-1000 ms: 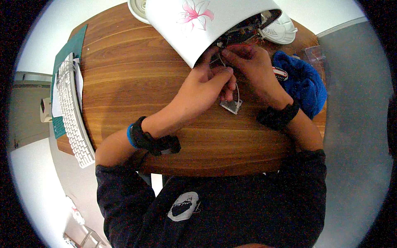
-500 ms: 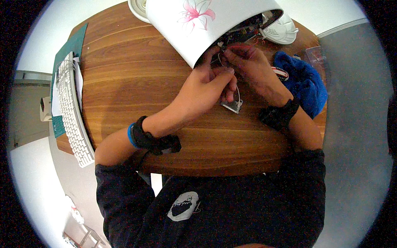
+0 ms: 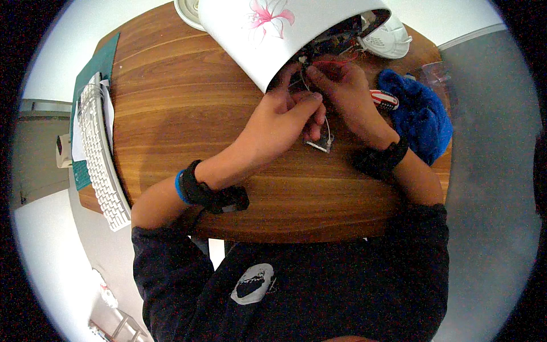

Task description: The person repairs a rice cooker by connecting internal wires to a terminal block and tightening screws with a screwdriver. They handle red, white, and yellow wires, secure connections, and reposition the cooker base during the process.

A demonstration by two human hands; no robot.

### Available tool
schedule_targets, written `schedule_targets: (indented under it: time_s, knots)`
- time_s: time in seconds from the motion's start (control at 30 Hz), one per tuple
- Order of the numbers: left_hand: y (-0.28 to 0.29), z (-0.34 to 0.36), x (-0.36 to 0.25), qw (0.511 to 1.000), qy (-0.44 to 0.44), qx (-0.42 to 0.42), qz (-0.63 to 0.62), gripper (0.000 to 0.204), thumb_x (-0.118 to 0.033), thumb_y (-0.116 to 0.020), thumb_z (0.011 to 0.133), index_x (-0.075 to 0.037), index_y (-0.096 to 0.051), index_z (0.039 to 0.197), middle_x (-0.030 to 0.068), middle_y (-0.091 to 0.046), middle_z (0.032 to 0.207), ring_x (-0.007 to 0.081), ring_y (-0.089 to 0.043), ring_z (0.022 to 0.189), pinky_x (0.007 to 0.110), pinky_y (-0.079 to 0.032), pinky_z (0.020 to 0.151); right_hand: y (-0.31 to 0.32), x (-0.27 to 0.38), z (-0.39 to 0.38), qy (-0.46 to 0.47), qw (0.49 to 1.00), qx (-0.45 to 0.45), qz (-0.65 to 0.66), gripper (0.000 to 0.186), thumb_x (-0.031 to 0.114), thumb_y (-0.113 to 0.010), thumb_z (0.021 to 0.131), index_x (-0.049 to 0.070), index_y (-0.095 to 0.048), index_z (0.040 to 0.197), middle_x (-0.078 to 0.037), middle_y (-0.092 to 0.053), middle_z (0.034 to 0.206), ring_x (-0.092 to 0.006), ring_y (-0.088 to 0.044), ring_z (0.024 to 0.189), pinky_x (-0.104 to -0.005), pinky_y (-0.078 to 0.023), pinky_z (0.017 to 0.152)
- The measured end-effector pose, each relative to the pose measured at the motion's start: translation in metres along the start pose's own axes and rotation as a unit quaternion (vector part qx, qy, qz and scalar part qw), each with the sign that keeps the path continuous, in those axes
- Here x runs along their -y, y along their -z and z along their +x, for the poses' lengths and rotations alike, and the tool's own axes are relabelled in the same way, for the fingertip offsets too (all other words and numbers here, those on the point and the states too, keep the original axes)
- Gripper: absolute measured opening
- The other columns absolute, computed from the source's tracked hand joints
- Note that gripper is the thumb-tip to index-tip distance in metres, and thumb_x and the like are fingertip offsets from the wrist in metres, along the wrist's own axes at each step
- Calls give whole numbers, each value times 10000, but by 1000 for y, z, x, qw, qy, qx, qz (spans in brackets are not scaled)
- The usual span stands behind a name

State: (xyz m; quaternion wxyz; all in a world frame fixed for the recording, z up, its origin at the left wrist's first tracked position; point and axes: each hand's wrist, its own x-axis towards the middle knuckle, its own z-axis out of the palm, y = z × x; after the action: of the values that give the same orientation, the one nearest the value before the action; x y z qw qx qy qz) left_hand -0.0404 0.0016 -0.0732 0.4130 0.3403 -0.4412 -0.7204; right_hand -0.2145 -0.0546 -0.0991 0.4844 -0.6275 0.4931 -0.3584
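Noted white shell (image 3: 285, 52) at far middle of table (image 3: 182, 119), with open end facing near right and dark innards (image 3: 337, 43) in view. Saw left hand (image 3: 286, 111) at near edge of opening, with curled fingers and partly hidden tips; cannot tell whether gripping anything. Saw right hand (image 3: 345, 88) just right of it, with thumb and forefinger close together; cannot tell whether pinching anything. Traced white wire (image 3: 328, 126) from between hands toward small plate (image 3: 320, 144) lying nearer. Logged red-and-white tool (image 3: 385, 99) and blue cloth (image 3: 420, 117) at right, keyboard (image 3: 101, 154) at left.

Both hands (image 3: 288, 114) at mouth of white flower-print housing (image 3: 256, 54); blue cloth (image 3: 424, 119) right, keyboard (image 3: 98, 148) far left
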Motion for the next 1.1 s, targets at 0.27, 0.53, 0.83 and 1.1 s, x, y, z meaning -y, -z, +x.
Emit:
schedule_targets:
  time_s: [0.27,0.53,0.83,1.1]
  knots:
    - [-1,-1,-1,1000,2,-4,22,596,-82,-508,1017,-67,-159,1500,91,-605,803,170,-608,621,287,-517,556,3,-6,5,7,999,3,47,212,168,-715,937,-3,-711,1062,-88,-745,989,-153,-683,898,-306,-555,809]
    - [-7,-1,6,997,0,-69,38,483,-141,-485,1058,-65,-225,1457,73,-580,789,155,-569,606,285,-465,535,3,-2,4,-39,996,34,71,241,157,-674,979,-11,-653,1150,-77,-718,1032,-137,-660,943,-290,-533,852]
    - [-28,5,7,973,31,-197,-118,227,-216,-496,1064,-109,-479,1264,5,-514,756,106,-463,581,252,-374,504,4,-15,10,-7,997,21,75,210,188,-725,933,5,-732,1035,-82,-754,963,-146,-683,866,-307,-560,782]
    - [-26,14,23,952,5,-232,-200,76,-207,-547,1048,-142,-558,1084,-25,-506,753,73,-439,596,236,-353,507,4,-7,9,-35,986,81,141,199,128,-695,956,-3,-686,1106,-72,-727,1023,-137,-679,906,-277,-572,813]
